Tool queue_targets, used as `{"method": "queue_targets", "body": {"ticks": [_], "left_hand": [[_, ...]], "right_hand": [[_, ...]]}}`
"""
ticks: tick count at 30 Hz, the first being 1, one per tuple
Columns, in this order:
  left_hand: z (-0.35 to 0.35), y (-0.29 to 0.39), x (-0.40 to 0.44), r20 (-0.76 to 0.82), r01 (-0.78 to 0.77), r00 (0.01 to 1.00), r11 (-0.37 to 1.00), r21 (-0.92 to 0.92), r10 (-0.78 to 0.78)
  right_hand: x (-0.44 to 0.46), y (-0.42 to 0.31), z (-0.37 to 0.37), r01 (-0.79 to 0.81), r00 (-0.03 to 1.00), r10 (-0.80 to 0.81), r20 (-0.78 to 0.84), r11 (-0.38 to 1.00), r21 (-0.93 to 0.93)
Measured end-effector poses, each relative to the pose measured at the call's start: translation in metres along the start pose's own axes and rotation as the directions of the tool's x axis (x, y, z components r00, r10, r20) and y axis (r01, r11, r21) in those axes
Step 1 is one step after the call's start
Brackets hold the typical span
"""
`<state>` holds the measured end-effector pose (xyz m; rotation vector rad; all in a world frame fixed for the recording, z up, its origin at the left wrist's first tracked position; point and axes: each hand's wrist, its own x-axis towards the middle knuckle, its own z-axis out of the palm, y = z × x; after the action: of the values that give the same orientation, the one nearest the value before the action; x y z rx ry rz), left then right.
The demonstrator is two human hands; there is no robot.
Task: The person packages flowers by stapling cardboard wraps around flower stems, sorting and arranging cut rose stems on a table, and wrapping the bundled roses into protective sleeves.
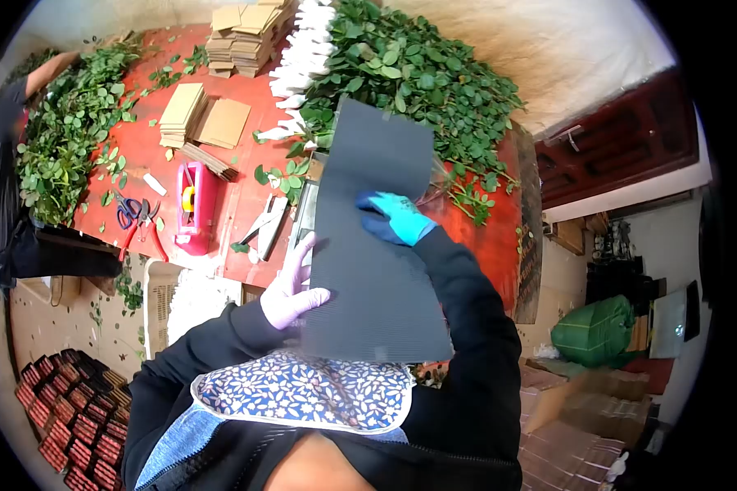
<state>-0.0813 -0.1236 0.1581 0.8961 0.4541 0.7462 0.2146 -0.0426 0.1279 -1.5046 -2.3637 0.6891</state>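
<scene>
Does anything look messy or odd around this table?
Two things stand out. Loose leaves lie scattered over the red table, apart from the big leafy pile. Also, the left hand wears a lilac glove but the right hand a blue one, a mismatched pair.

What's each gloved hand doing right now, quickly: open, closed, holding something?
Left hand: open, thumb and fingers spread, at the left edge of the dark sheet.
Right hand: open, laid on the sheet's face.
</scene>
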Motion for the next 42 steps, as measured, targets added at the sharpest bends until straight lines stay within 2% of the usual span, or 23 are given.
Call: {"method": "queue_targets", "body": {"ticks": [2,5,10,11,13,14,15,19,20,21,22,23,25,27,29,30,33,34,35,37,39,41,42], "left_hand": [[-0.011,0.007,0.013,-0.006,-0.007,1.0,1.0,-0.02,0.007],[-0.037,0.013,0.033,0.034,0.131,0.991,0.991,-0.021,-0.13],[-0.076,0.02,0.055,-0.08,0.263,0.959,0.958,-0.111,-0.272],[-0.089,0.025,0.061,-0.087,0.282,0.953,0.955,-0.093,-0.29],[-0.124,0.017,0.075,-0.166,0.225,0.966,0.959,0.175,-0.196],[-0.127,0.014,0.083,-0.214,0.208,0.961,0.967,0.144,-0.175],[-0.132,0.007,0.096,-0.136,0.143,0.983,0.983,0.119,-0.127],[-0.144,-0.028,0.157,0.102,0.252,0.952,0.927,0.278,-0.289],[-0.144,-0.04,0.171,0.127,0.331,0.91,0.876,0.35,-0.395],[-0.143,-0.047,0.182,0.145,0.4,0.856,0.813,0.423,-0.496],[-0.165,-0.071,0.187,0.184,0.59,0.745,0.763,0.264,-0.641],[-0.18,-0.089,0.18,0.166,0.536,0.728,0.702,0.469,-0.666],[-0.183,-0.084,0.177,0.136,0.558,0.712,0.672,0.487,-0.689],[-0.174,-0.082,0.175,0.046,0.611,0.686,0.609,0.506,-0.727],[-0.168,-0.082,0.173,-0.048,0.661,0.653,0.537,0.524,-0.756],[-0.169,-0.084,0.172,-0.064,0.665,0.655,0.534,0.523,-0.753],[-0.161,-0.084,0.168,-0.11,0.675,0.654,0.512,0.531,-0.748],[-0.161,-0.084,0.168,-0.101,0.677,0.663,0.536,0.505,-0.742],[-0.162,-0.083,0.166,-0.093,0.677,0.673,0.56,0.478,-0.734],[-0.162,-0.085,0.161,-0.048,0.638,0.712,0.618,0.459,-0.7],[-0.16,-0.078,0.165,-0.076,0.665,0.684,0.577,0.474,-0.725],[-0.162,-0.085,0.163,-0.066,0.651,0.692,0.582,0.487,-0.719],[-0.164,-0.087,0.164,-0.042,0.624,0.713,0.607,0.493,-0.699]], "right_hand": [[0.013,0.006,0.007,0.004,0.998,-0.004,0.069,1.0,0.01],[0.034,0.013,0.014,-0.05,0.977,0.042,0.211,0.998,0.03],[0.059,0.042,0.047,-0.034,0.938,0.037,0.344,0.999,-0.013],[0.062,0.044,0.051,-0.029,0.935,0.047,0.351,0.998,-0.057],[0.061,0.051,0.053,-0.028,0.93,0.036,0.366,0.999,-0.029],[0.058,0.058,0.058,0.0,0.94,0.015,0.341,0.999,-0.045],[0.057,0.065,0.064,0.027,0.949,-0.006,0.316,0.998,-0.061],[0.052,0.082,0.087,0.11,0.956,-0.085,0.28,0.991,-0.075],[0.043,0.084,0.083,0.069,0.974,-0.085,0.21,0.994,0.082],[0.032,0.084,0.073,0.04,0.988,-0.074,0.136,0.971,0.237],[0.025,0.079,0.059,-0.051,0.987,-0.015,0.158,0.912,0.406],[0.014,0.07,0.042,-0.066,0.988,0.003,0.153,0.909,0.412],[-0.016,0.065,0.009,-0.247,0.969,0.17,0.181,0.729,0.638],[-0.053,0.103,0.018,-0.183,0.941,0.337,-0.027,0.574,0.798],[-0.073,0.133,0.028,-0.229,0.759,0.613,-0.221,0.569,0.79],[-0.079,0.153,0.039,-0.294,0.722,0.628,-0.292,0.66,0.691],[-0.069,0.168,0.078,-0.26,0.749,0.646,-0.148,0.492,0.831],[-0.064,0.166,0.088,-0.358,0.748,0.663,0.013,0.387,0.85],[-0.062,0.162,0.096,-0.359,0.787,0.617,-0.025,0.491,0.794],[-0.075,0.145,0.062,-0.514,0.694,0.709,0.125,0.365,0.776],[-0.089,0.186,0.069,-0.327,0.669,0.741,-0.049,0.353,0.877],[-0.11,0.2,0.044,-0.095,0.6,0.797,-0.065,0.152,0.984],[-0.118,0.196,0.035,-0.308,0.592,0.8,0.096,0.115,0.944]]}}
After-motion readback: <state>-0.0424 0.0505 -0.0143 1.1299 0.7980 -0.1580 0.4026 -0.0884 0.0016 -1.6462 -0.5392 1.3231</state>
